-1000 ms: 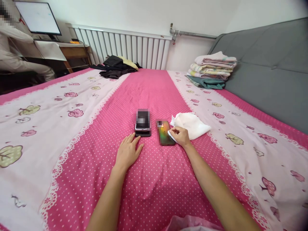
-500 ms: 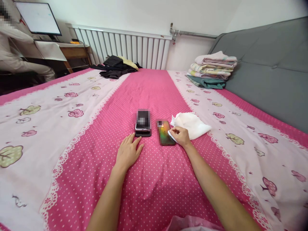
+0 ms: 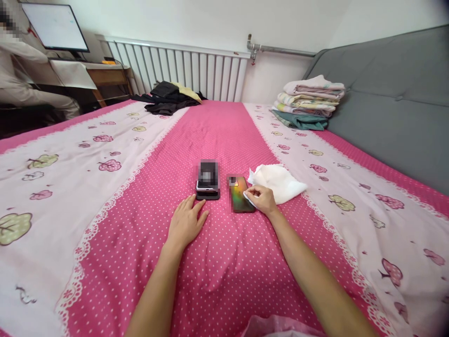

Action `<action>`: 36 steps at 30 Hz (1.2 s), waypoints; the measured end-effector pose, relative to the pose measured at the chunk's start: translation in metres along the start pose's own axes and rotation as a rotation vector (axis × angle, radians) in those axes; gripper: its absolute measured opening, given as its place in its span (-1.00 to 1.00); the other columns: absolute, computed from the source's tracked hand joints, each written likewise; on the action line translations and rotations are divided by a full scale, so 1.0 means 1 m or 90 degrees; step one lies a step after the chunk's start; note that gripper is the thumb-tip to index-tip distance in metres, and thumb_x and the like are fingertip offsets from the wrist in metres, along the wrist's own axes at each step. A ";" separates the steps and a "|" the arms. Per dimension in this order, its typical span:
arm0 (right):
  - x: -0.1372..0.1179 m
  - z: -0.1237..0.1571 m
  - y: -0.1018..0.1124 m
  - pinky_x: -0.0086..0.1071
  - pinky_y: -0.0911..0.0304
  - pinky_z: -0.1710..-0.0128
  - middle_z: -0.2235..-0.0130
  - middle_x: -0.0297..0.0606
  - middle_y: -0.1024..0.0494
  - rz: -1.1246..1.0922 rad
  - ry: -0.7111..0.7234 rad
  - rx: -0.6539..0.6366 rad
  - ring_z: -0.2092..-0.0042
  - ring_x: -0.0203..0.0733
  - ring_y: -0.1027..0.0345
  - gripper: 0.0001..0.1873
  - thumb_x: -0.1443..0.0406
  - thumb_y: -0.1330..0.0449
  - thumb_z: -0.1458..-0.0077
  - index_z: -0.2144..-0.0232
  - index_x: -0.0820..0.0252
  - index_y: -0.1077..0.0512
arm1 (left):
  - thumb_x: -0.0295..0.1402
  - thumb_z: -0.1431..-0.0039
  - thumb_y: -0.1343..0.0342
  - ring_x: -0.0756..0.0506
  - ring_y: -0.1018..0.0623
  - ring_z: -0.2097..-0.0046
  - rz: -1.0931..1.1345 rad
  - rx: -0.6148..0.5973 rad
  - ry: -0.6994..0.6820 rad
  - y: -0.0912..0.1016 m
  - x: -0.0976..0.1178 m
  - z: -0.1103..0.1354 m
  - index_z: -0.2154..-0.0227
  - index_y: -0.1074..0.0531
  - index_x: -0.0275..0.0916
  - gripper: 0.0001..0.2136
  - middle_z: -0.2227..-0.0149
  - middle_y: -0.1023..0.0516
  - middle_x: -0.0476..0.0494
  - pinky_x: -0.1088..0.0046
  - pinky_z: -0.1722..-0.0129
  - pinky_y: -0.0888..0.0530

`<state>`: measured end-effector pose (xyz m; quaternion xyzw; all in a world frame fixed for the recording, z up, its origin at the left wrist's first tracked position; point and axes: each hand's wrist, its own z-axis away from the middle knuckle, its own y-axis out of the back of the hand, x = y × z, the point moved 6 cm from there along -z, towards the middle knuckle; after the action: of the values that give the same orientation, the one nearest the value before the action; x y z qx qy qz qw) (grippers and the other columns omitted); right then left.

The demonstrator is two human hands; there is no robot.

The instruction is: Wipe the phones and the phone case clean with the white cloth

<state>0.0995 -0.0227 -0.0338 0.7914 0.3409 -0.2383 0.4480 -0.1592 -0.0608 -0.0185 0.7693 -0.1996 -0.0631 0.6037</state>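
Right hand (image 3: 260, 199): fingers closed, pinching a small white wad (image 3: 247, 196) at the right edge of a shiny phone (image 3: 239, 197), which lies back up on the bed (image 3: 217, 267). Left hand (image 3: 184, 218): spread, palm down, fingertips beside or touching a dark flat piece (image 3: 208, 196) under a black phone (image 3: 208, 176). Progress: work appears under way at that edge; most of the shiny phone's back lies uncovered, the black phone unattended. Containers: the dark flat piece may be a case; contents cannot be confirmed. A white cloth (image 3: 278, 180) lies beyond the right hand.
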 end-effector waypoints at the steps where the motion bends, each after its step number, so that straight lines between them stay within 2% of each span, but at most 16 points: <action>1: -0.002 0.002 0.000 -0.44 -0.21 0.51 0.54 -0.31 -0.48 -0.001 0.010 -0.011 0.54 -0.31 -0.25 -0.80 0.20 -0.18 0.07 0.52 0.21 -0.50 | -0.12 -0.23 0.17 -0.25 -0.31 -0.15 0.002 0.001 -0.001 0.000 0.000 0.000 -0.04 -0.37 -0.24 -0.55 -0.14 -0.31 -0.33 0.16 -0.14 -0.22; 9: -0.034 0.039 0.014 -0.34 -0.32 0.29 0.37 -0.23 -0.54 -0.002 0.099 -0.079 0.33 -0.20 -0.40 -0.89 0.27 -0.23 0.06 0.41 0.15 -0.52 | -0.13 -0.23 0.18 -0.25 -0.33 -0.14 -0.004 0.003 -0.001 -0.001 -0.001 0.000 -0.03 -0.38 -0.23 -0.56 -0.13 -0.32 -0.32 0.17 -0.13 -0.23; 16: -0.040 0.062 0.024 -0.35 -0.33 0.23 0.30 -0.24 -0.52 0.009 0.131 -0.111 0.25 -0.22 -0.40 -0.83 0.32 -0.20 0.00 0.29 0.11 -0.52 | -0.12 -0.23 0.19 -0.25 -0.33 -0.14 -0.015 0.000 -0.005 -0.002 -0.002 0.000 -0.04 -0.37 -0.23 -0.55 -0.13 -0.32 -0.31 0.18 -0.14 -0.22; 20: -0.036 0.056 0.021 -0.38 -0.34 0.28 0.31 -0.25 -0.53 0.034 0.129 -0.103 0.29 -0.23 -0.42 -0.86 0.28 -0.23 -0.01 0.31 0.12 -0.51 | -0.13 -0.22 0.17 -0.25 -0.33 -0.14 -0.008 0.007 -0.005 -0.003 -0.003 0.000 -0.04 -0.37 -0.23 -0.55 -0.13 -0.33 -0.32 0.17 -0.14 -0.23; 27: -0.030 0.040 0.009 -0.33 -0.32 0.26 0.30 -0.25 -0.54 0.140 0.122 -0.074 0.27 -0.18 -0.43 -0.86 0.22 -0.21 -0.02 0.33 0.10 -0.51 | -0.14 -0.21 0.13 -0.25 -0.35 -0.13 0.020 0.021 0.000 0.000 -0.002 0.000 -0.02 -0.39 -0.23 -0.57 -0.12 -0.34 -0.32 0.15 -0.13 -0.24; 36: -0.018 0.004 -0.013 -0.31 -0.27 0.25 0.20 -0.30 -0.54 0.254 0.086 -0.042 0.15 -0.13 -0.40 -0.82 0.21 -0.17 -0.05 0.27 0.05 -0.48 | -0.13 -0.21 0.14 -0.25 -0.34 -0.13 0.029 0.024 0.000 -0.001 -0.003 0.000 -0.02 -0.39 -0.23 -0.57 -0.12 -0.34 -0.32 0.14 -0.13 -0.24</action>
<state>0.0777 -0.0272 -0.0309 0.8421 0.2147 -0.0798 0.4883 -0.1621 -0.0595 -0.0199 0.7760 -0.2181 -0.0454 0.5901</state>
